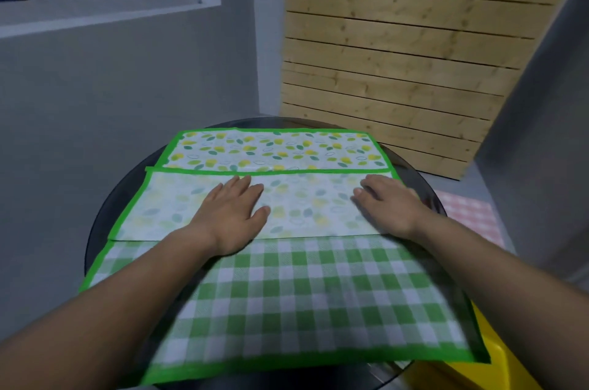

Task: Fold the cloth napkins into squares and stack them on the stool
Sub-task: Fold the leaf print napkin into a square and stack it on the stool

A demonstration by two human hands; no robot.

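A leaf-and-lemon print napkin (271, 149) with a green border lies on the round dark glass table (105, 217). Its near half is folded over, pale underside up, with the folded edge along the green strip in the middle. Under it and nearer to me lies a green checked napkin (287, 300). My left hand (234, 214) lies flat, fingers spread, on the folded-over part at its centre. My right hand (387, 203) presses flat on the same flap toward its right end. Neither hand grips anything.
A pink checked napkin (471, 214) lies at the right, beyond the table's edge. A yellow object (478, 370) stands at the lower right below the table. A slatted wooden panel (398, 48) leans on the grey wall behind.
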